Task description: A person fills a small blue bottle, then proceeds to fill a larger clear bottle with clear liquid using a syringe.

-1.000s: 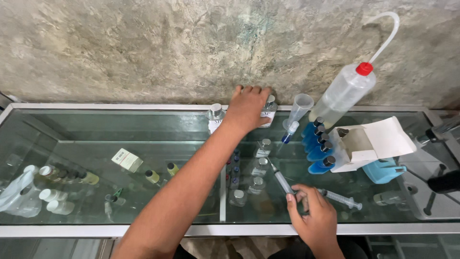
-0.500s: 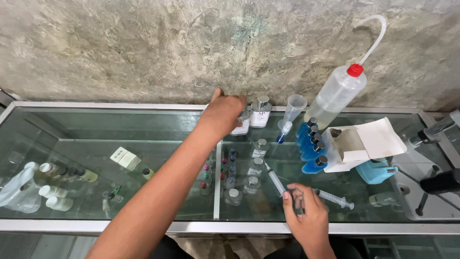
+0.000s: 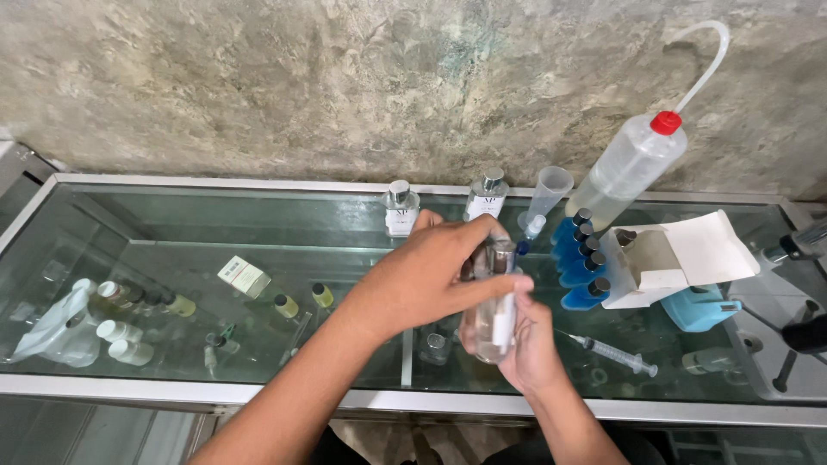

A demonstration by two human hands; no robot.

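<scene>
Both hands are closed on one clear glass bottle (image 3: 494,319) just below frame centre. Right hand (image 3: 525,340) is cupped under and behind it, fingers wrapped around the body. Left hand (image 3: 426,275) is laid over the neck from 9 o'clock, thumb and fingers pinched at the cap end. Bottle is held upright over the glass counter top (image 3: 284,258), not resting on it.

At 3 o'clock of the hands, a syringe (image 3: 613,351) is laid flat on the glass, well apart. At 2 o'clock, a row of blue bottles with dark caps (image 3: 579,258) is stood beside an open white carton (image 3: 676,254). At 12 o'clock, two small clear bottles (image 3: 401,209) are lined up by the wall, a plastic measuring cylinder (image 3: 545,196) beside them. Furthest out at 1 o'clock, a wash bottle with red cap (image 3: 627,165) is seen against the wall.
</scene>
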